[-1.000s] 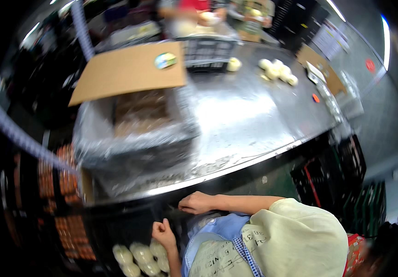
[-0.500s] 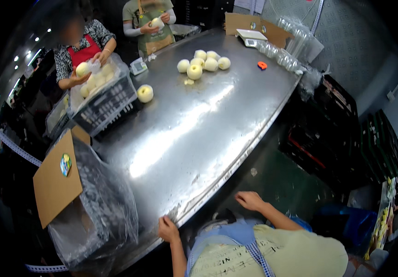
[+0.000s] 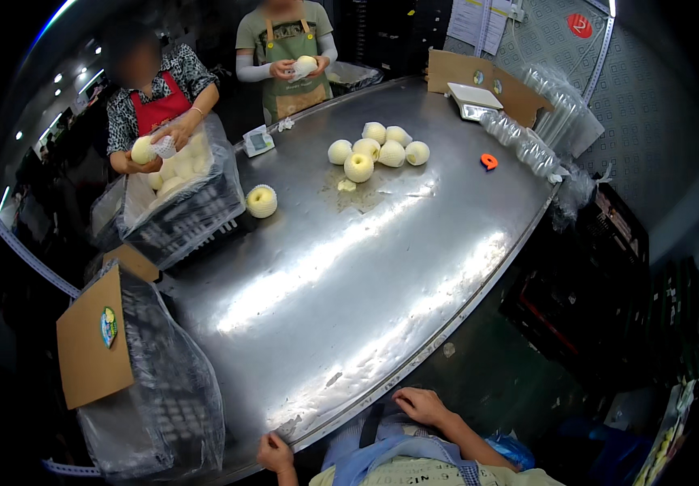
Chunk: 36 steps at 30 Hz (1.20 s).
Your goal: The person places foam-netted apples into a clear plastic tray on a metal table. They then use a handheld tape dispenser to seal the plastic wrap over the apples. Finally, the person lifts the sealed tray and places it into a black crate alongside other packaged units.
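My left hand [image 3: 275, 452] is at the near edge of the metal table [image 3: 325, 275], its fingers curled in, with no object showing in it. Away from the table, in front of my body, is my right hand [image 3: 421, 403], fingers bent together and nothing seen in them. Several pale yellow round fruits [image 3: 358, 168] sit grouped on the far half of the table, some in white foam nets. One more netted fruit [image 3: 261, 201] stands alone by the black crate [image 3: 187, 219]. Nearest my left hand is an open carton [image 3: 94, 348] with a clear plastic liner.
Across the table a person in a red apron [image 3: 159, 105] holds a fruit and foam net over the crate. Another in a green apron [image 3: 293, 69] holds a netted fruit. Scales [image 3: 473, 101], an orange tape dispenser [image 3: 489, 162] and clear plastic containers [image 3: 519, 142] line the far right.
My view has shifted, so the table sits lower in it. My right hand has drawn in toward my body and the table edge. The red-aproned person has brought a foam net to the fruit.
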Available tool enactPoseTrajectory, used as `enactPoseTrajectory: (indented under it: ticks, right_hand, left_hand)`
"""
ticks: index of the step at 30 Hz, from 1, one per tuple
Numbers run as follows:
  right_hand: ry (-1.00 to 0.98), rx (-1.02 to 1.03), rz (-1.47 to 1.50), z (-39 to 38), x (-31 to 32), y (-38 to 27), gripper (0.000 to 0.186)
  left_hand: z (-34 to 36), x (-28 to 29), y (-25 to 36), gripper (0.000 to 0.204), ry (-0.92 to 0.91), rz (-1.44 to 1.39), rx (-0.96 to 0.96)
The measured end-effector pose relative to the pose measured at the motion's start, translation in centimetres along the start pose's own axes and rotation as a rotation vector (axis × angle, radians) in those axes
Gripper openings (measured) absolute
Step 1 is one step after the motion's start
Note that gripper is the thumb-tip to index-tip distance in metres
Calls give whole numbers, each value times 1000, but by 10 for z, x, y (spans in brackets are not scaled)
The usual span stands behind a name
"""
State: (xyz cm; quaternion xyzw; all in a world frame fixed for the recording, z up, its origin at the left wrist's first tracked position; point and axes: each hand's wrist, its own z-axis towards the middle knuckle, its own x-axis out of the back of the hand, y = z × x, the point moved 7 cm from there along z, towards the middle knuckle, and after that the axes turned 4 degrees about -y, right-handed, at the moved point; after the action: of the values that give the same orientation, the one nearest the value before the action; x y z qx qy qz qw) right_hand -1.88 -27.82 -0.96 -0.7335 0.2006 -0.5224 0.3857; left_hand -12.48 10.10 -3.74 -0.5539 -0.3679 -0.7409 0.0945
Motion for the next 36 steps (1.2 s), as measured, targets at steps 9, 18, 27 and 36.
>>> enactPoseTrajectory:
  ticks: [9,18,27,36]
  right_hand:
    - [-132,32,-96,64,82,40,19]
    - [-86,45,-45,167,169,56,16]
    - [-161,310,-165,214,250,95,18]
    - [203,30,-293,231,492,320,16]
  left_hand:
    - [-4,4,-19,34,104,149,350]
    - [-13,30,1,35,266,199,576]
    - [-32,-84,143,31,527,-600,306]
    - [-101,-190,395,40,183,-589,224]
